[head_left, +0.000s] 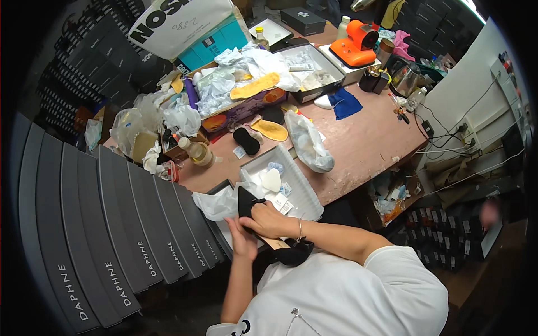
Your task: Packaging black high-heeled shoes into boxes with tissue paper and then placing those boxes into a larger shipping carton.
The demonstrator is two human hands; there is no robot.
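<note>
— Black shoe (pixel 245 201), where?
— Just off the counter's (pixel 370 134) near edge, by the open box (pixel 306 190); toe toward the counter's left side, long axis slanting back to the white shirt (pixel 347 285).
— And the grip?
— Closed around the forefoot in the right hand (pixel 269 220), the nearer; in the left hand (pixel 243 239), below the toe, impossible to tell.
— Hidden?
— Midsection, partly, under right-hand fingers; heel, hard to make out.

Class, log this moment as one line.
right hand: gripping black shoe | left hand: beside it, contact unclear | beyond: open box, white items inside
</note>
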